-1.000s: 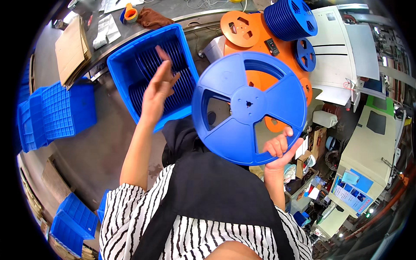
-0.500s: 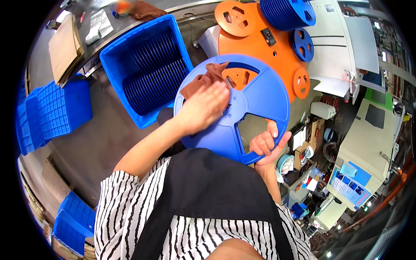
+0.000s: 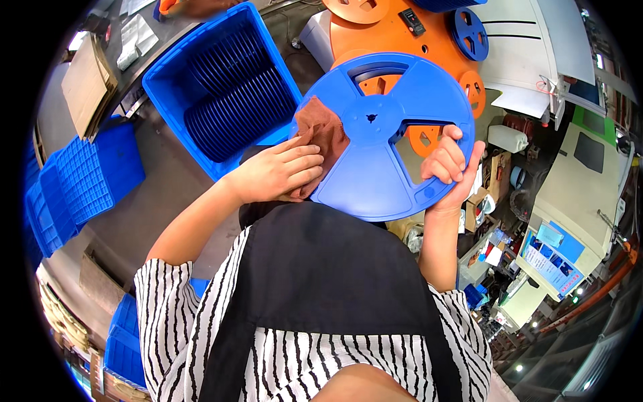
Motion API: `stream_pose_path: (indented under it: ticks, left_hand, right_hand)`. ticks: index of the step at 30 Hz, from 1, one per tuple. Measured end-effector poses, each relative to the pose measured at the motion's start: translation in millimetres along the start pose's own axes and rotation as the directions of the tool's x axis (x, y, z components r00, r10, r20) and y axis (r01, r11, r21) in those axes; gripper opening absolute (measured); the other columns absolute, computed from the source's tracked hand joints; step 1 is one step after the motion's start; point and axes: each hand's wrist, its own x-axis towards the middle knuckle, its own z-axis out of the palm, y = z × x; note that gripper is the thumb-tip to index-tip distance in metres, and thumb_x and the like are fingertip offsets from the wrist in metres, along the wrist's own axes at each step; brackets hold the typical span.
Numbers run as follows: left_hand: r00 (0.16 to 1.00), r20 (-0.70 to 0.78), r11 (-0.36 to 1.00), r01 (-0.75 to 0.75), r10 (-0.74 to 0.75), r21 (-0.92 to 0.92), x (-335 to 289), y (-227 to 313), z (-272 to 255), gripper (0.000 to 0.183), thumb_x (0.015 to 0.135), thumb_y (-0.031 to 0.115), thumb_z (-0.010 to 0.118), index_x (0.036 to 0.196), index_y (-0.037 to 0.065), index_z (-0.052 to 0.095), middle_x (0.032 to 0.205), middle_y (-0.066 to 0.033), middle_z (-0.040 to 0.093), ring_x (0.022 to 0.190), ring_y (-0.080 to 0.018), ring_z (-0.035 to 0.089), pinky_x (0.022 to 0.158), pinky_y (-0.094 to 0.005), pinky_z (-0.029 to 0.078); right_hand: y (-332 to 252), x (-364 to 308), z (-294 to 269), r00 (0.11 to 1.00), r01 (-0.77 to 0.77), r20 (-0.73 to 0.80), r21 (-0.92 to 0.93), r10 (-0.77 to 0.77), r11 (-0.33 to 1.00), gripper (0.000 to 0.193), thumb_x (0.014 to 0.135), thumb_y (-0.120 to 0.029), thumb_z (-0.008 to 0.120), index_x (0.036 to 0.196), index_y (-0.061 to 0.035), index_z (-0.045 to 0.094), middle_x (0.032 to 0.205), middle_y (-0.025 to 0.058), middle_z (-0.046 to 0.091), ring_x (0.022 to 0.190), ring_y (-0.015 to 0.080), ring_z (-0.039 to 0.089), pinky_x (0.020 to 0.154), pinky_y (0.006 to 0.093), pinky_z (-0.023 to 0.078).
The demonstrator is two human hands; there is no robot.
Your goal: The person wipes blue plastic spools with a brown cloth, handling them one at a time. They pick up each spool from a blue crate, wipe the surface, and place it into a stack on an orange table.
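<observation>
Fingers first: on the left hand (image 3: pixel 284 167) they're bent and lying close together, gripping a brown cloth (image 3: pixel 326 127) against the left part of a big blue reel (image 3: pixel 355 184). Can't really tell what the thumb's doing there. The right hand (image 3: pixel 449 164) has its fingers curled over the rim at the reel's lower right, right by one of the cut-outs, with the thumb sticking up along the outer edge.

The reel itself is held up in front of the chest, flat face toward the camera, with a small dark hole in the hub. The cloth covers some of its left side, and through the cut-outs you can see bits of orange.

Just below it there's a black apron (image 3: pixel 335 275) over a black-and-white striped shirt (image 3: pixel 177 328). Past the reel, up and to the left, is a blue bin (image 3: pixel 161 100) with two rows of dark blue discs (image 3: pixel 238 117) standing on edge. Beyond the reel sits an orange tabletop (image 3: pixel 439 53) carrying a little black device (image 3: pixel 412 22) and a smaller blue reel (image 3: pixel 469 33). Way off left, flat cardboard (image 3: pixel 87 87) leans by a grey workbench (image 3: pixel 57 110), with blue crates (image 3: pixel 100 171) below it.
</observation>
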Motion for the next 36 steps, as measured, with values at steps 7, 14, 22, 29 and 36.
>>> stream_pose_path:
  ticks: [7,14,22,29,36]
  left_hand:
    - [0.98,-0.2,0.994,0.021,0.0,0.105,-6.7,3.6,2.0,0.037,0.075,0.017,0.062,0.11,0.006,0.057,0.111,-0.0093,0.059,0.107,-0.0265,0.056,0.09,-0.0401,0.042]
    - [0.391,-0.162,0.19,0.034,-0.906,-0.981,-21.5,15.5,-7.0,0.025,0.099,0.018,0.043,0.117,0.001,0.046,0.101,-0.0121,0.06,0.088,-0.0192,0.062,0.079,-0.0332,0.052]
    - [0.144,-0.058,-0.017,-0.473,-0.988,-0.881,-63.0,1.0,-12.3,0.041,0.089,0.034,0.057,0.119,0.009,0.044,0.107,-0.0165,0.055,0.102,-0.0508,0.058,0.088,-0.0598,0.05]
    - [0.272,-0.04,-0.17,-0.7,-0.961,-0.694,-79.3,-4.0,-0.4,0.042,0.084,0.036,0.062,0.115,0.012,0.047,0.109,-0.0149,0.054,0.104,-0.0577,0.053,0.089,-0.0708,0.043]
    - [-0.109,-0.094,0.129,-0.38,-0.99,-0.916,-127.2,-16.9,16.4,0.036,0.093,0.026,0.052,0.122,0.007,0.044,0.12,-0.0162,0.054,0.11,-0.0313,0.056,0.093,-0.0495,0.049]
  right_hand:
    - [-1.4,27.4,28.3,0.958,0.053,-0.26,-0.254,-0.121,0.966,0.066,0.095,-0.052,0.048,0.127,0.0056,0.043,0.073,0.0045,0.052,0.062,0.0152,0.054,0.053,0.0256,0.042]
    - [-16.5,26.9,2.8,0.954,-0.137,-0.282,-0.712,-0.102,0.689,0.069,0.095,-0.061,0.035,0.134,-0.0037,0.043,0.112,0.0166,0.064,0.084,0.0243,0.068,0.061,0.0289,0.054]
    - [-2.5,5.3,-22.4,0.865,-0.219,-0.435,-0.775,-0.25,0.593,0.054,0.1,-0.05,0.036,0.125,-0.0049,0.049,0.1,0.0147,0.066,0.078,0.0221,0.068,0.057,0.0271,0.054]
    - [4.6,7.0,-20.4,0.851,-0.22,-0.443,-0.788,-0.282,0.575,0.051,0.1,-0.048,0.038,0.125,-0.0046,0.049,0.102,0.0139,0.065,0.078,0.0207,0.067,0.057,0.0259,0.054]
    - [-2.0,4.8,-25.9,0.829,-0.271,-0.461,-0.827,-0.318,0.493,0.042,0.097,-0.041,0.05,0.119,-0.0056,0.053,0.108,0.0096,0.062,0.091,0.0208,0.065,0.056,0.026,0.051]
